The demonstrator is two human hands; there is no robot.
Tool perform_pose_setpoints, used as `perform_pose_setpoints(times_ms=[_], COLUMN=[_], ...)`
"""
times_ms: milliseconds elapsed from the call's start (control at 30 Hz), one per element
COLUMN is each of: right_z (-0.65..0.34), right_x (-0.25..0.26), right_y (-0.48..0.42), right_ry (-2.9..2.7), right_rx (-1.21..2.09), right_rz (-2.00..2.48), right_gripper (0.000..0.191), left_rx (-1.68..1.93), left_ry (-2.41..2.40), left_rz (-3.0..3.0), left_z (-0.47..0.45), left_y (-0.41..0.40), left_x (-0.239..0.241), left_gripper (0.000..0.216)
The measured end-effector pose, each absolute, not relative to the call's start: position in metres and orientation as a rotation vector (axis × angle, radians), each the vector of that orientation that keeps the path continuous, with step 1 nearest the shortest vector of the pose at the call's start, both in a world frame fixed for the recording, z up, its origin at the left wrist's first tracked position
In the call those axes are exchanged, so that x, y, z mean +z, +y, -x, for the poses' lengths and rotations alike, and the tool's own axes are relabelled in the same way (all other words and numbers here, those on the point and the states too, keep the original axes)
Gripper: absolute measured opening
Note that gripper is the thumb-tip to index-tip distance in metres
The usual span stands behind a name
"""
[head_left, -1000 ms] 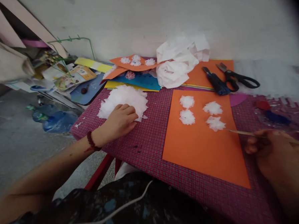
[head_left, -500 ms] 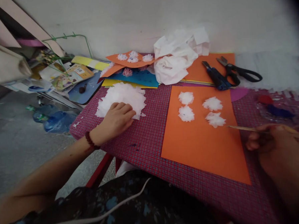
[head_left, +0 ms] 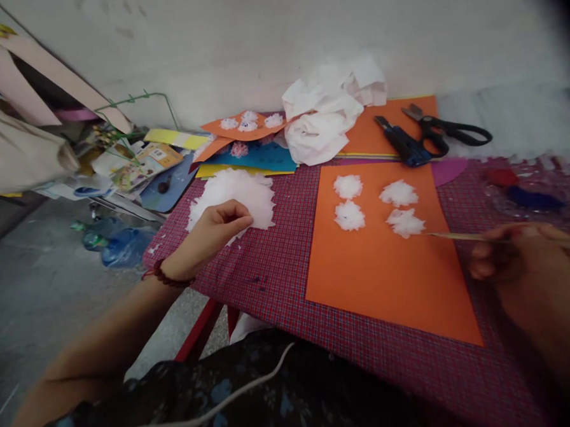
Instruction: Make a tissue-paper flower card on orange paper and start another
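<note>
My left hand [head_left: 214,233] is closed in a pinch at the near right edge of a pile of thin white paper pieces [head_left: 233,187]. Whatever lies between its fingertips is too small to make out against the white. In my right hand [head_left: 531,264] is a thin wooden stick [head_left: 458,235], its pointed tip aimed left. That tip hovers by the lowest right white paper tuft [head_left: 406,223]. Several such fluffy tufts sit on the upper half of an orange paper sheet [head_left: 384,285].
Pliers-like scissors [head_left: 447,128] and a blue-black cutter [head_left: 403,141] lie behind the sheet. Crumpled white paper [head_left: 321,119] rests against the wall beside orange paper with tufts [head_left: 256,131]. Clear plastic [head_left: 527,197] with red and blue bits is at right. Plastic bottles [head_left: 124,244] stand on the floor.
My left hand has lifted from lying on the white pile into a raised pinch. My right hand still holds the stick near the same tuft. The view has shifted slightly.
</note>
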State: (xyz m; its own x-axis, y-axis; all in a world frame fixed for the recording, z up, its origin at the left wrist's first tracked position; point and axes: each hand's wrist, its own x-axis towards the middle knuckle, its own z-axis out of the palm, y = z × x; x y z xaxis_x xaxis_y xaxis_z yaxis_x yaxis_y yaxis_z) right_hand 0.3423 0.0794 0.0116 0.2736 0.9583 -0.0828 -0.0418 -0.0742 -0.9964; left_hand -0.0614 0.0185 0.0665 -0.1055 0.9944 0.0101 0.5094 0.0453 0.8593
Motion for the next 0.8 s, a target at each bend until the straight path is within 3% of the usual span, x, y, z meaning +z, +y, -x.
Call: perform_pose_setpoints(times_ms=[433, 567, 800], right_z=[-0.346, -0.343, -0.349], right_x=[0.004, 0.006, 0.011], right_y=[0.08, 0.08, 0.088], right_ry=[-0.999, -0.99, -1.07], right_rx=[1.146, 1.137, 1.1], right_rz=[1.236, 1.17, 1.117], right_gripper=[0.014, 0.021, 0.04], left_rx=[0.89, 0.734, 0.687], left_ry=[1.405, 1.28, 1.054], left_rz=[-1.457, -1.745, -2.5], left_z=[0.007, -0.032, -0.112], left_y=[0.052, 0.071, 0.106], left_x=[0.07, 0.066, 0.044], left_gripper=[0.016, 0.009, 0.02])
